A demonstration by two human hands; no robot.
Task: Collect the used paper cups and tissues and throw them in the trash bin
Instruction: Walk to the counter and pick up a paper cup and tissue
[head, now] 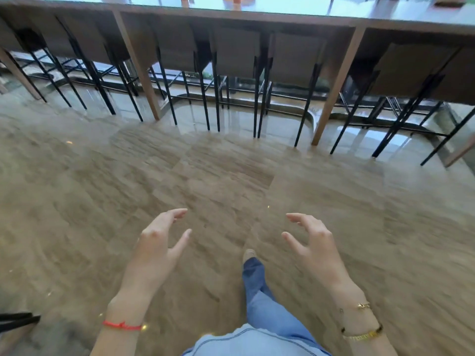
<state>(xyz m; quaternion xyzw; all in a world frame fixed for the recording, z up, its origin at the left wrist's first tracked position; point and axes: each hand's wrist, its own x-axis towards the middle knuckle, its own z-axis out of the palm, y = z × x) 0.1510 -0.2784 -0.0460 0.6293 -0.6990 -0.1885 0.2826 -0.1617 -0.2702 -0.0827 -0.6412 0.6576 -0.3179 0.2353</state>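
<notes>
Hands are hanging empty over the floor [102, 201], left hand [156, 242] and right hand [312, 240] both spreading their fingers. Stools [236, 55] are standing well ahead of them under a long surface [282, 16].

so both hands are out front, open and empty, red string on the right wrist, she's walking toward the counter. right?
One slip: the head view shows the red string on the left wrist, not the right. The rest holds: left hand and right hand are open and empty, facing the counter.
</notes>
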